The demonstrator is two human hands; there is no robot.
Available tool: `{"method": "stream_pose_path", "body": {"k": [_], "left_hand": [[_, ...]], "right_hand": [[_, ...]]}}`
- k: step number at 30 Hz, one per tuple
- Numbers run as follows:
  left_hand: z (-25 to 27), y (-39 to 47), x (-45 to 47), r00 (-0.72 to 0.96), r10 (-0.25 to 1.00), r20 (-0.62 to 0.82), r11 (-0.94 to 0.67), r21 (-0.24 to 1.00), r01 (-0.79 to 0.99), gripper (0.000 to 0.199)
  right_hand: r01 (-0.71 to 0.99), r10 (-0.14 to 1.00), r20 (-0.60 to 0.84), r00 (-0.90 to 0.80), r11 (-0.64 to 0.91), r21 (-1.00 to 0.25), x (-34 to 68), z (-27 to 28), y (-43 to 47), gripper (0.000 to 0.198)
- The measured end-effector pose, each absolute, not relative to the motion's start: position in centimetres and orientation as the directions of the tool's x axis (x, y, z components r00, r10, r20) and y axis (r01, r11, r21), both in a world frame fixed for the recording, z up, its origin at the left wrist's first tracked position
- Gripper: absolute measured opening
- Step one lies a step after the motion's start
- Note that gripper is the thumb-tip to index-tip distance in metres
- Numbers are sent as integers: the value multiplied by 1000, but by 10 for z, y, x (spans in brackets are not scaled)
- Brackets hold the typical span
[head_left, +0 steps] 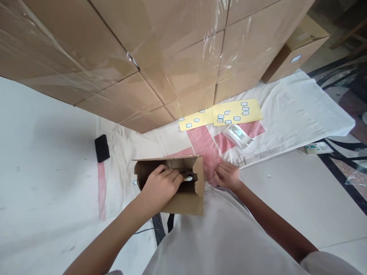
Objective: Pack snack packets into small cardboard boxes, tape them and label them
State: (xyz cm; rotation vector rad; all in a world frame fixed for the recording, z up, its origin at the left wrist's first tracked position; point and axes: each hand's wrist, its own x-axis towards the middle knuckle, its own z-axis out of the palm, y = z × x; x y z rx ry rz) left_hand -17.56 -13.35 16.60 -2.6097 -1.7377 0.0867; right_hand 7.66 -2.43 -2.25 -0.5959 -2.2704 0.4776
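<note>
An open brown cardboard box (183,203) stands close in front of my body. My left hand (163,185) reaches into its opening, fingers curled down over something inside that I cannot make out. A small white item (187,178) shows by those fingertips, and darker contents behind it are mostly hidden. Just right of the box, my right hand (226,175) rests on the pink-and-white cloth (205,147) with its fingers curled into a loose fist; nothing is visible in it. Beyond that hand lies a white handheld device with a small screen (237,136).
Large taped cartons (177,57) form a wall ahead. At their foot lie yellow sheets (252,107) bearing several small blue-edged labels. A black block-shaped object (102,148) sits on the cloth at left. Another carton (295,53) stands at far right.
</note>
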Motion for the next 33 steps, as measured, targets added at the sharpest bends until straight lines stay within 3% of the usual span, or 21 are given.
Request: {"method": "stream_pose_path", "body": {"k": [7,16,24,33], "left_hand": [[160,-139,-177,343,939,-35,-341,64,938,9],[152,-144,-181,279,960,-12,-271,200,942,23],[154,-147,-177,309,948,79,-314,78,946,26],[152,-143,-171,286,958,-31,-277,169,946,27]], "right_hand": [[311,544,554,-630,831,-462,75,-24,-25,16],[356,551,560,-619,832,-425,73,-28,-27,17],[383,543,569,-617,839,-386,72,-32,-27,18],[403,564,554,-612,826,-395,70,-31,-29,21]]}}
